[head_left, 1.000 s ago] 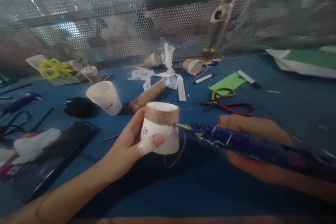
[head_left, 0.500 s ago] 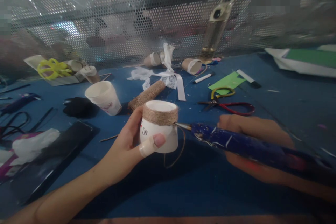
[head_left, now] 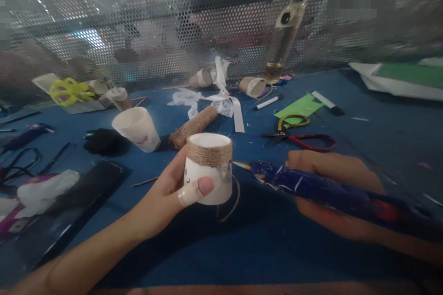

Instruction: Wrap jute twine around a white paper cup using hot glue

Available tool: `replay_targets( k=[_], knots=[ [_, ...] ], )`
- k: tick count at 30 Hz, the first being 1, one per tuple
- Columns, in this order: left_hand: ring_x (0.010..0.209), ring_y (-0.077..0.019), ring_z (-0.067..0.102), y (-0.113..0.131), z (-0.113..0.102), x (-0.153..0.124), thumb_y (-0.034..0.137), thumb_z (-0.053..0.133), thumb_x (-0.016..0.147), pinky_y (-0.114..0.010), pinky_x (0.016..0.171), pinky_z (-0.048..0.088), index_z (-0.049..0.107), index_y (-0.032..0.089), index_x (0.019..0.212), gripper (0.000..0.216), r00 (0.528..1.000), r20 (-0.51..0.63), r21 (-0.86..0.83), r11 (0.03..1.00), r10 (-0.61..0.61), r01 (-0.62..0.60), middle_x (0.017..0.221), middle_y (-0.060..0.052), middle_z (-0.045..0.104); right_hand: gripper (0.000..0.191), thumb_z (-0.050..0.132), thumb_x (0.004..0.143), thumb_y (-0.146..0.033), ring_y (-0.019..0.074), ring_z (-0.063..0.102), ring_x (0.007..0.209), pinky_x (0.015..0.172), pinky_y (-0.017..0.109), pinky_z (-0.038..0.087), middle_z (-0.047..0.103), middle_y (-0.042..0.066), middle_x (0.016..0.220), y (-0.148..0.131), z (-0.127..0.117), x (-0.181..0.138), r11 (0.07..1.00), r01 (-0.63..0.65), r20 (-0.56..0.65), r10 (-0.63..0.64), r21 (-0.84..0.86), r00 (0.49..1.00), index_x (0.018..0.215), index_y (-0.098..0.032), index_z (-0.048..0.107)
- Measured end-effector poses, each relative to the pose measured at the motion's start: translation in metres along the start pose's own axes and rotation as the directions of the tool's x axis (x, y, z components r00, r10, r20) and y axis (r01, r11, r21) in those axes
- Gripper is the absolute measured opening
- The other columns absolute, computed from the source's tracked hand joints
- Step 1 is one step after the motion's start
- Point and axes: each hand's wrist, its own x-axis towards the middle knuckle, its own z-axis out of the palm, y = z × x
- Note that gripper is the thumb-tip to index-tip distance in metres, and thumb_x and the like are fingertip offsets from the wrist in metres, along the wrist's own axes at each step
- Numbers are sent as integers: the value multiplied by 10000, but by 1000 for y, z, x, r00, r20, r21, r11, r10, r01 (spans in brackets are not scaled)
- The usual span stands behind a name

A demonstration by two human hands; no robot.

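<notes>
My left hand (head_left: 173,193) is wrapped around a white paper cup (head_left: 218,189), its taped thumb across the front. Brown twine (head_left: 209,154) is wound in a band below the cup's upper rim, and a loose end hangs down on the right. In my right hand (head_left: 328,179) is a dark blue glue gun (head_left: 304,186), gripped with the fingers around its body. The metal nozzle points left and is at the lower edge of the twine band; whether it touches cannot be told. Behind the cup lies a spool of twine (head_left: 194,126).
A stack of paper cups (head_left: 136,129) stands left of the spool. Scissors (head_left: 294,133), green paper (head_left: 301,107) and a marker (head_left: 268,103) lie to the right. A bottle (head_left: 284,37) stands at the back by perforated metal mesh (head_left: 155,32). A dark flat case (head_left: 76,212) lies at left.
My left hand has shifted the cup slightly left and turned it, so its printed mark has moved toward the left side. The glue gun stays nearly in place.
</notes>
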Motion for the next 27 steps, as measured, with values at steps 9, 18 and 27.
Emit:
replay_targets(
  k=[9,18,27],
  knots=[
    [1339,-353,714,1,2,-3,461,752,1026,-443,1117,617,642,330,1552,553,998,-27,18,998,-51,52,1448,-93,757,258,666,908,-269,83,400,491,485,286,298,476,-118,626,-4,-3,-1,1000,-19,27,19,-16,999,816,-275,424],
    [1379,-378,704,-2,0,-3,450,742,1032,-508,1141,616,592,337,1592,591,999,-32,-9,1000,-3,2,1505,-105,729,267,655,892,-217,83,394,470,454,286,294,463,-107,614,1,-2,0,1000,12,9,-11,-17,1000,791,-275,415],
    [1392,-368,675,2,-1,-2,462,688,1060,-495,1168,580,593,332,1608,571,1000,-14,25,1000,-12,13,1512,-88,721,236,638,922,-203,82,415,506,505,294,310,485,-106,636,-4,-1,-1,998,-63,3,63,6,998,791,-269,453]
  ],
)
